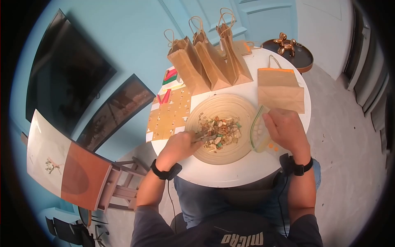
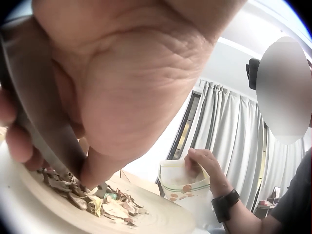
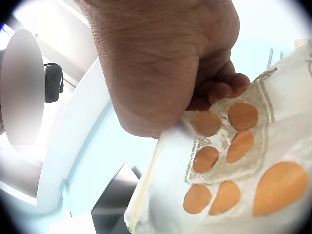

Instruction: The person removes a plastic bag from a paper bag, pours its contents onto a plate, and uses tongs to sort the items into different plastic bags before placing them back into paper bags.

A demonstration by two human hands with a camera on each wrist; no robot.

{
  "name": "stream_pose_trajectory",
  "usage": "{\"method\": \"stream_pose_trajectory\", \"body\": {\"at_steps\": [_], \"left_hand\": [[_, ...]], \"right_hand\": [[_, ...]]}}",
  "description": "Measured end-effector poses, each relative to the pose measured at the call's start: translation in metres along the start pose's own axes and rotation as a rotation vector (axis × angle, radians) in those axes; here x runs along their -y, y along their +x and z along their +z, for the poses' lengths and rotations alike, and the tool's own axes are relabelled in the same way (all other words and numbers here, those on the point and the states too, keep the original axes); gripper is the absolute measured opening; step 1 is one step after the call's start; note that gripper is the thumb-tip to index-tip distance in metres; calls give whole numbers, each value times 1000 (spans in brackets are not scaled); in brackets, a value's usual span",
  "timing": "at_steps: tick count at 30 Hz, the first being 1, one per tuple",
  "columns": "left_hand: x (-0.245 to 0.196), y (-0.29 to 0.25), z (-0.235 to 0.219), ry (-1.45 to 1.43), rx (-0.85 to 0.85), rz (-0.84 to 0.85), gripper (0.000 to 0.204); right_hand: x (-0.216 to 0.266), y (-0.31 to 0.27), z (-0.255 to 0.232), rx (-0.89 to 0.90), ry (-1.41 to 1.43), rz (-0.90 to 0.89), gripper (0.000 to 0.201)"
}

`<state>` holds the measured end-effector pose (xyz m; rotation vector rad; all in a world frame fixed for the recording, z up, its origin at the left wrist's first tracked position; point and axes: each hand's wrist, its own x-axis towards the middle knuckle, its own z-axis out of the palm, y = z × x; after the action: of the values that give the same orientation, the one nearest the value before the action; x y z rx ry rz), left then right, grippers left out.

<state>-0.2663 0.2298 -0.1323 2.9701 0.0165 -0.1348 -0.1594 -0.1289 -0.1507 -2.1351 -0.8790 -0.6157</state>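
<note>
My left hand [image 1: 179, 146] grips a pair of metal tongs [image 2: 36, 83], whose tips reach into a heap of dried, potpourri-like pieces [image 1: 226, 133]. Brown, cream and green bits make up this heap, on a round wooden plate [image 1: 210, 103]. To the right of the plate, my right hand [image 1: 288, 129] pinches the upper part of a pale zip bag [image 1: 259, 132] with a green seal line. Orange spots [image 3: 197, 199] mark the bag's side in the right wrist view. The bag's mouth is beside the plate's right rim.
Three brown paper bags [image 1: 189, 66] with twine handles stand at the back of the white round table [image 1: 214, 177]. Another paper bag [image 1: 281, 96] lies flat at the right. Patterned brown sheets [image 1: 168, 119] and pink and green items [image 1: 170, 78] lie at the left.
</note>
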Motion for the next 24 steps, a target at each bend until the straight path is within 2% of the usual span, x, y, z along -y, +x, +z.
{"method": "stream_pose_trajectory", "body": {"at_steps": [5, 17, 20, 24], "left_hand": [[3, -3, 8, -14, -99, 64, 36], [6, -4, 7, -47, -198, 57, 23], [-1, -4, -5, -79, -238, 50, 21], [-28, -2, -29, -147, -266, 139, 21]], "right_hand": [[0, 0, 2, 9, -19, -9, 36], [3, 1, 10, -21, 16, -14, 34], [4, 0, 16, -44, 31, -14, 34], [2, 0, 25, -52, 45, -20, 34]]}}
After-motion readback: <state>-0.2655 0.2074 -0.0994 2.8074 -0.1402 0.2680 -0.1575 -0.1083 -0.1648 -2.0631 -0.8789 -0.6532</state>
